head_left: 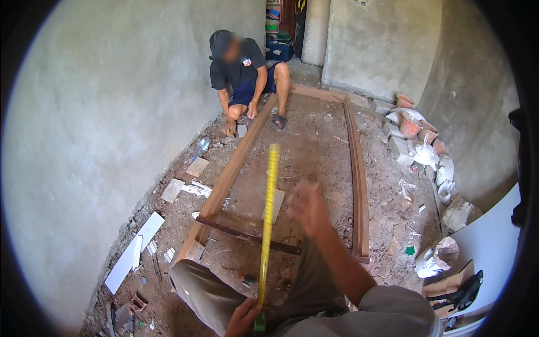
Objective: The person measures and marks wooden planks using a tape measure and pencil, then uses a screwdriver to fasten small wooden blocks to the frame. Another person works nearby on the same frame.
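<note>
My left hand (pixel 242 319) is closed around a green-cased tape measure (pixel 259 323), low in front of me. Its yellow blade (pixel 270 208) stands extended upward, free at the far end. Just right of the blade is my right hand (pixel 309 209), slightly blurred, fingers apart and holding nothing. Beneath both lies a wooden door frame-like rectangle, with a left beam (pixel 241 154), a right beam (pixel 356 174) and a far piece (pixel 317 92). A thin dark crosspiece (pixel 255 238) spans its near part, close to my knees.
A co-worker (pixel 244 78) squats by the left beam's far end, hands low. Offcuts and a white board (pixel 133 253) litter the dirt along the left wall. Buckets (pixel 410 126), sacks (pixel 426 154) and blocks line the right; an open white sack (pixel 438 257) stands nearer.
</note>
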Available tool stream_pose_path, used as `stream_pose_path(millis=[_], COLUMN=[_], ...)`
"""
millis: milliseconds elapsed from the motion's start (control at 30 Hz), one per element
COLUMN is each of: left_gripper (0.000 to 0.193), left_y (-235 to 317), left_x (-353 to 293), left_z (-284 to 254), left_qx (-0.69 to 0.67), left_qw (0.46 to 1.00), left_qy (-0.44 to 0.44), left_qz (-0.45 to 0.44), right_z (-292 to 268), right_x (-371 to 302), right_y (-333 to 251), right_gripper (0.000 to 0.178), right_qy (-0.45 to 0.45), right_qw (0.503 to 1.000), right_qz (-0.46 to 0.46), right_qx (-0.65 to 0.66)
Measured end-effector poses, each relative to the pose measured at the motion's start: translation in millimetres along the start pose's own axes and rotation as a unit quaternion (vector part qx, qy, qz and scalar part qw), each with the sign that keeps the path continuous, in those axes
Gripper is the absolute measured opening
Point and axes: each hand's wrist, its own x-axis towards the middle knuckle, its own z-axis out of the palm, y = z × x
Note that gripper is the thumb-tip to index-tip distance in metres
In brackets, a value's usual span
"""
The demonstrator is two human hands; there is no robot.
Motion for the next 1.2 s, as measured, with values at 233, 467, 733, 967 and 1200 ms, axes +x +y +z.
stream_pose_path(millis=[233, 467, 733, 967, 1200], left_gripper=[0.011, 0.016, 0.029, 0.024, 0.030], left_y=[5, 28, 147, 223, 244], left_x=[66, 82, 148, 244, 282], left_z=[27, 13, -89, -173, -11], left_qx=[0.035, 0.162, -0.107, -0.152, -0.039], left_qw=[0.968, 0.886, 0.808, 0.806, 0.911], left_qy=[0.181, 0.259, 0.378, 0.403, 0.162], left_qz=[0.169, 0.349, 0.440, 0.406, 0.377], right_z=[-27, -14, -97, -240, -298], right_x=[-128, -132, -153, -224, -304], right_y=[133, 127, 73, -15, 38], right_gripper=[0.055, 0.041, 0.045, 0.042, 0.024], right_qy=[-0.360, -0.356, -0.390, -0.236, -0.030], right_qw=[0.901, 0.903, 0.801, 0.773, 0.930], right_qz=[0.173, 0.146, 0.130, 0.318, 0.331], right_qx=[-0.170, -0.192, -0.436, -0.495, -0.158])
